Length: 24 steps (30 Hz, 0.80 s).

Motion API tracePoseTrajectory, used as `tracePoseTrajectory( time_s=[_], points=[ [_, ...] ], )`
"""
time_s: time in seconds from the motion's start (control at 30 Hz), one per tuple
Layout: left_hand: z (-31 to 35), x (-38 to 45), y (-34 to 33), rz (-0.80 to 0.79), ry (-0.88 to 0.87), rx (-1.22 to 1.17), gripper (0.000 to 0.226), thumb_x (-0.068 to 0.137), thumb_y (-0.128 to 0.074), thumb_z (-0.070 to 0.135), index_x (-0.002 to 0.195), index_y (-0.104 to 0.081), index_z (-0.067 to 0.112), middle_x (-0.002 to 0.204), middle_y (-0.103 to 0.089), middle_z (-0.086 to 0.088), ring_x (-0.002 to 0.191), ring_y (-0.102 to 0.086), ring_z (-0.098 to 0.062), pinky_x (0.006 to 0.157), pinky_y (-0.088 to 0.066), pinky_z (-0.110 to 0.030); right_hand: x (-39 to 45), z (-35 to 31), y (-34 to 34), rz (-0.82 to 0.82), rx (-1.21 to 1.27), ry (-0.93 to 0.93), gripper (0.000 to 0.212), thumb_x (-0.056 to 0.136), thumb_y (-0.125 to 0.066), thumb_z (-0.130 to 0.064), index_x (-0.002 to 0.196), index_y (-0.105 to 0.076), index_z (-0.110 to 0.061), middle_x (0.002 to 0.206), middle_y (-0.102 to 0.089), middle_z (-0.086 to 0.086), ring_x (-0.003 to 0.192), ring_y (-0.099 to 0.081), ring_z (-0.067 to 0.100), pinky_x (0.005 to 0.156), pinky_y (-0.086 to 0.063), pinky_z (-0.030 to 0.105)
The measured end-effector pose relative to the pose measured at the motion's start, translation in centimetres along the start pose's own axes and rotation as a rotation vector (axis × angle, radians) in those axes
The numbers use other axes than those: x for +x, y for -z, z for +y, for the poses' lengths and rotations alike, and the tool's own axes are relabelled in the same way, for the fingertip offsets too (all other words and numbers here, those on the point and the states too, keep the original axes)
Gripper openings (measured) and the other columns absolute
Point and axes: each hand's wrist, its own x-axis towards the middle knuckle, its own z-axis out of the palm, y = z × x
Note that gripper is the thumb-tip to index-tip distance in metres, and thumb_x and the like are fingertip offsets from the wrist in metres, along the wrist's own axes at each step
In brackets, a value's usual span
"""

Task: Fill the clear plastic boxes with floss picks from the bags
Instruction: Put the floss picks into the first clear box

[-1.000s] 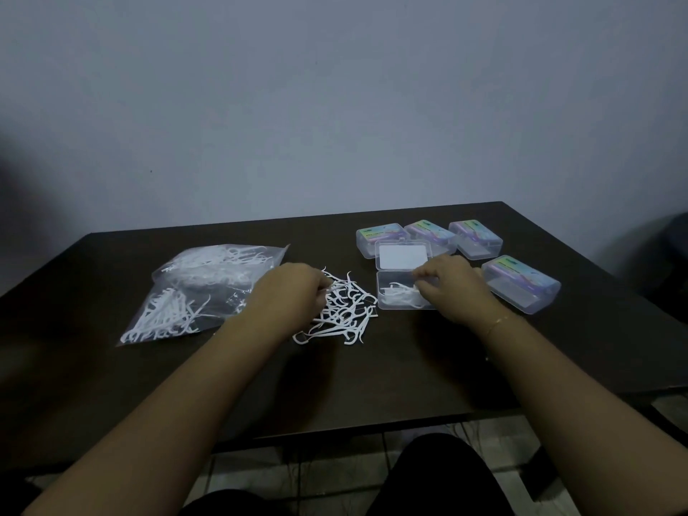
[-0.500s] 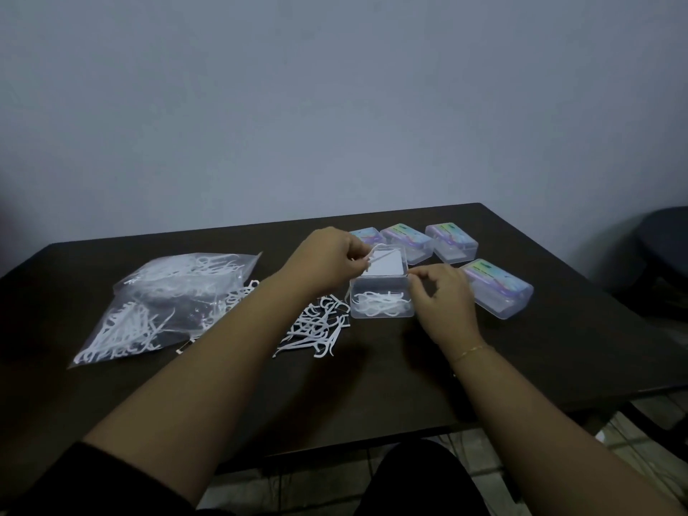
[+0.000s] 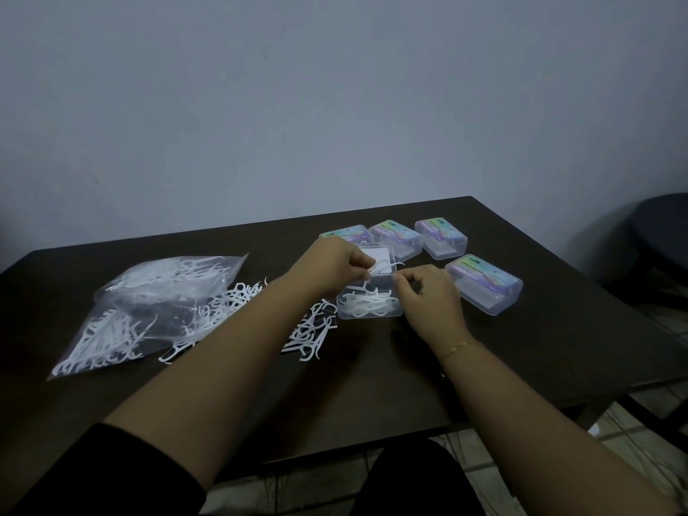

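Observation:
An open clear plastic box (image 3: 372,313) sits mid-table with several white floss picks inside, its lid standing up behind. My left hand (image 3: 335,266) hovers over the box and pinches white floss picks (image 3: 381,268) at its fingertips. My right hand (image 3: 428,297) is at the box's right side, thumb and forefinger curled together above the rim near those picks; what it holds is unclear. A loose pile of floss picks (image 3: 311,331) lies left of the box. Two clear bags of floss picks (image 3: 149,303) lie further left.
Three closed boxes with coloured labels (image 3: 441,236) line the back of the dark table (image 3: 558,329); another closed box (image 3: 486,283) lies right of my right hand. A grey wall stands behind. A dark chair (image 3: 662,232) is at far right.
My left hand left the loose pile and carried floss picks over the open box. My right hand lifted from inside the box to its right rim. The view shifted right.

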Motion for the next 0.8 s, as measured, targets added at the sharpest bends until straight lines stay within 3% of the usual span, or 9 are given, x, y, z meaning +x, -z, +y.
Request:
tracePoseTrajectory(
  time_s=[0.07, 0.2, 0.33, 0.43, 0.67, 0.73, 0.8],
  points=[
    [-0.4, 0.1, -0.1, -0.007, 0.002, 0.024, 0.029, 0.089, -0.065, 0.02, 0.118, -0.068, 0.019, 0.122, -0.066, 0.004, 0.11, -0.058, -0.01, 0.086, -0.037, -0.015, 0.1, 0.1, -0.1, 0.006, -0.004, -0.009, 0.021, 0.094, -0.053, -0.027, 0.102, -0.069, -0.017, 0.092, -0.054, -0.008, 0.098, -0.052, 0.014, 0.095, -0.047, 0.044],
    [-1.3, -0.2, 0.0, -0.046, 0.048, 0.023, 0.039, 0.088, -0.067, 0.023, 0.126, -0.062, 0.023, 0.126, -0.063, -0.002, 0.109, -0.058, -0.014, 0.086, -0.039, -0.019, 0.1, 0.1, -0.2, 0.008, 0.005, -0.019, 0.021, 0.094, -0.053, -0.028, 0.102, -0.07, -0.017, 0.097, -0.059, -0.004, 0.098, -0.052, 0.015, 0.095, -0.047, 0.044],
    [-2.8, -1.8, -1.1, 0.125, 0.072, 0.036, 0.042, 0.09, -0.061, 0.035, 0.131, -0.057, 0.024, 0.125, -0.062, -0.002, 0.109, -0.057, -0.018, 0.092, -0.044, -0.032, 0.1, 0.2, -0.4, 0.003, 0.0, -0.021, 0.023, 0.093, -0.054, -0.03, 0.108, -0.068, -0.019, 0.11, -0.062, 0.0, 0.104, -0.052, 0.015, 0.096, -0.047, 0.044],
    [-3.7, -3.5, -2.8, 0.281, 0.125, 0.196, 0.031, 0.094, -0.05, 0.039, 0.115, -0.068, 0.025, 0.117, -0.066, 0.002, 0.109, -0.057, -0.02, 0.092, -0.039, -0.037, 0.1, 0.2, -0.5, -0.038, -0.05, -0.011, 0.027, 0.093, -0.054, -0.034, 0.114, -0.066, -0.021, 0.118, -0.061, 0.0, 0.11, -0.05, 0.016, 0.1, -0.044, 0.045],
    [-4.1, -4.3, -4.8, 0.265, 0.1, 0.163, 0.038, 0.096, -0.036, 0.04, 0.119, -0.066, 0.031, 0.128, -0.059, 0.008, 0.119, -0.048, -0.014, 0.093, -0.03, -0.037, 0.0, 0.1, -0.4, -0.109, -0.153, 0.016, 0.028, 0.092, -0.052, -0.041, 0.108, -0.068, -0.024, 0.119, -0.058, -0.003, 0.109, -0.048, 0.014, 0.1, -0.04, 0.044],
    [-4.2, -4.3, -4.7, 0.266, 0.117, 0.124, 0.041, 0.091, -0.042, 0.052, 0.125, -0.058, 0.035, 0.126, -0.06, 0.009, 0.122, -0.047, -0.015, 0.092, -0.026, -0.039, 0.0, 0.1, -0.4, -0.113, -0.155, 0.016, 0.027, 0.092, -0.052, -0.04, 0.106, -0.068, -0.023, 0.119, -0.058, -0.003, 0.109, -0.048, 0.013, 0.1, -0.039, 0.042],
    [-4.2, -4.3, -4.6, 0.194, 0.15, 0.066, 0.068, 0.082, -0.053, 0.063, 0.142, -0.036, 0.034, 0.134, -0.055, 0.012, 0.132, -0.038, -0.016, 0.099, -0.021, -0.041, -0.1, 0.1, -0.2, -0.118, -0.156, 0.023, 0.026, 0.092, -0.053, -0.038, 0.105, -0.068, -0.022, 0.119, -0.058, -0.003, 0.109, -0.048, 0.013, 0.1, -0.036, 0.04]
  ],
)
